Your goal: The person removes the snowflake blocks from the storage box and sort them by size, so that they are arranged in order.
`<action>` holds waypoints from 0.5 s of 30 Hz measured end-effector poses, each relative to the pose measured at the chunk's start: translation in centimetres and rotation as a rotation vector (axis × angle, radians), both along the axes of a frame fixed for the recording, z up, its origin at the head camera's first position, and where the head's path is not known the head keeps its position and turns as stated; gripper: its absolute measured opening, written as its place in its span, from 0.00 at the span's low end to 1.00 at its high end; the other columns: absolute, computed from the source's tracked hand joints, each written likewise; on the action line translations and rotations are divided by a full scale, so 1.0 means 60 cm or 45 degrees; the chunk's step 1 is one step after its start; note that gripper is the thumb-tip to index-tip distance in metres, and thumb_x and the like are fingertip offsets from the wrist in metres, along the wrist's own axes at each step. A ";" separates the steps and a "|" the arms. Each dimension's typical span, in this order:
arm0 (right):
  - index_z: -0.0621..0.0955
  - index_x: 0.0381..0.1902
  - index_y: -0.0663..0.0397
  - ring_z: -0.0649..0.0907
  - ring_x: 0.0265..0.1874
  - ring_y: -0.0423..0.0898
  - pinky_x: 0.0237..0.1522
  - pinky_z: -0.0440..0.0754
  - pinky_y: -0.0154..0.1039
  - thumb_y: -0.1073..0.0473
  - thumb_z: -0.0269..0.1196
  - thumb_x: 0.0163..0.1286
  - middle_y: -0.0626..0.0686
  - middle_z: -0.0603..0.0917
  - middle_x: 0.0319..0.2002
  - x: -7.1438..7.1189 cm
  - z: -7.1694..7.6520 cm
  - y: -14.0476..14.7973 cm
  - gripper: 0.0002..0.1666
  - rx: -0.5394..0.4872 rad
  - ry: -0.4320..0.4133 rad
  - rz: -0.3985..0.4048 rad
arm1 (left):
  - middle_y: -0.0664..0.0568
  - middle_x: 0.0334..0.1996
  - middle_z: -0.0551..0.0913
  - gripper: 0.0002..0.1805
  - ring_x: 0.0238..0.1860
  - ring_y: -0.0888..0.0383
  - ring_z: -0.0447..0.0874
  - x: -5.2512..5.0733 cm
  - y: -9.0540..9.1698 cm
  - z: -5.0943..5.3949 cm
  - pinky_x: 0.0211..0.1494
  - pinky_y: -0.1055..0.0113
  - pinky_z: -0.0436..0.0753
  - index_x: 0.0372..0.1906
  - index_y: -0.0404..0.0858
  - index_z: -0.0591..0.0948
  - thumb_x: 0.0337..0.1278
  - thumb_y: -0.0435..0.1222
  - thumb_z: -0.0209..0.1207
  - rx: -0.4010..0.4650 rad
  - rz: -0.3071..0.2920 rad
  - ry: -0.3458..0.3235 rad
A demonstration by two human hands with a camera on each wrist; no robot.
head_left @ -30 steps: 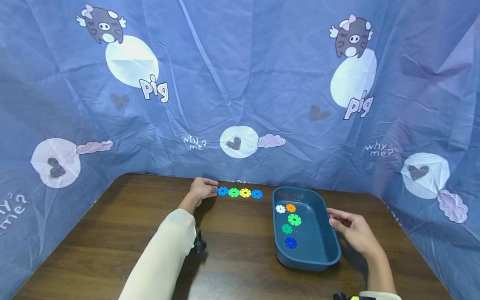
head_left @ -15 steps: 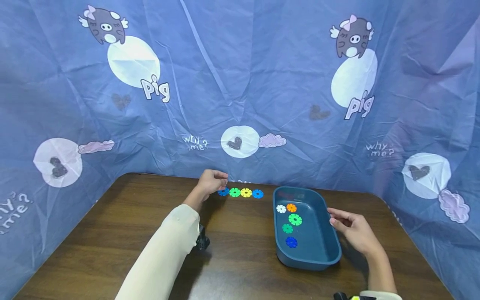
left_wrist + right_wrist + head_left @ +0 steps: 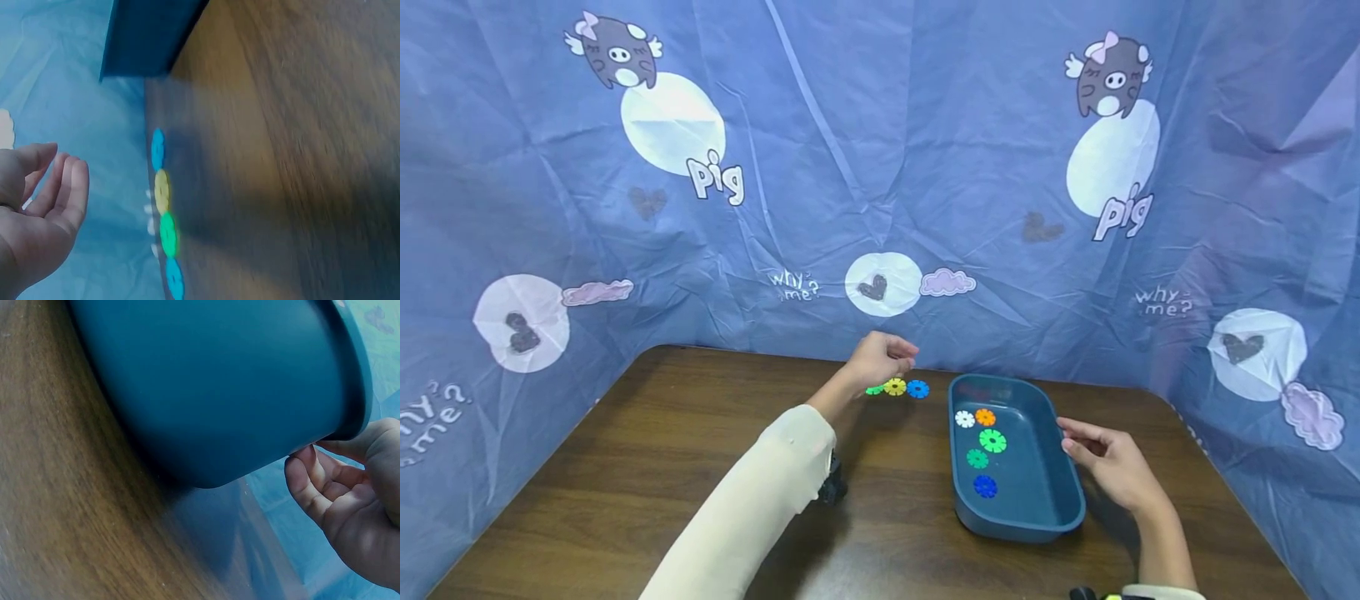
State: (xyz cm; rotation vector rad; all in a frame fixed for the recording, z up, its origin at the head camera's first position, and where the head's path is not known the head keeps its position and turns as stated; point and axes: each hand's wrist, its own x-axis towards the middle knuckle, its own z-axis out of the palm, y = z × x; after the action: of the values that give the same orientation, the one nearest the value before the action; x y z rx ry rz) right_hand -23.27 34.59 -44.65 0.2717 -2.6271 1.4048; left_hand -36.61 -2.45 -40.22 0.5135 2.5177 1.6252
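My left hand (image 3: 883,357) hovers over the far table edge with loosely bent fingers; the left wrist view shows nothing between thumb and fingers. Under and beside it lies a row of notched plastic snowflake discs: a blue disc (image 3: 917,389), a yellow disc (image 3: 895,387), a green disc (image 3: 874,389) and another blue disc (image 3: 174,279), which the hand hides in the head view. My right hand (image 3: 1112,467) touches the right side of a dark blue bin (image 3: 1018,531), fingertips against its outer wall just below the rim.
Inside the bin lie a white disc (image 3: 965,419), an orange disc (image 3: 985,417), a light green disc (image 3: 992,441), a darker green disc (image 3: 977,458) and a dark blue disc (image 3: 986,487). A printed blue curtain (image 3: 880,167) hangs behind the brown wooden table (image 3: 895,508).
My left hand has moved right from the row's left end, passing over the discs. The row and the bin keep their places. The right hand stays at the bin's rim.
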 end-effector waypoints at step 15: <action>0.79 0.63 0.71 0.83 0.41 0.31 0.40 0.83 0.29 0.63 0.64 0.75 0.67 0.86 0.51 0.000 0.001 0.002 0.23 -0.002 -0.015 -0.003 | 0.47 0.43 0.90 0.13 0.42 0.60 0.87 0.042 0.115 0.007 0.46 0.73 0.84 0.53 0.35 0.87 0.64 0.30 0.67 -0.217 -0.303 0.269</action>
State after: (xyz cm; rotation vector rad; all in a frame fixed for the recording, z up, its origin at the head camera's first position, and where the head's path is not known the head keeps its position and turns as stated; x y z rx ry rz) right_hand -23.30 34.68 -44.60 0.2612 -2.6348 1.4120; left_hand -34.10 4.47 -39.83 0.9666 2.5862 1.3212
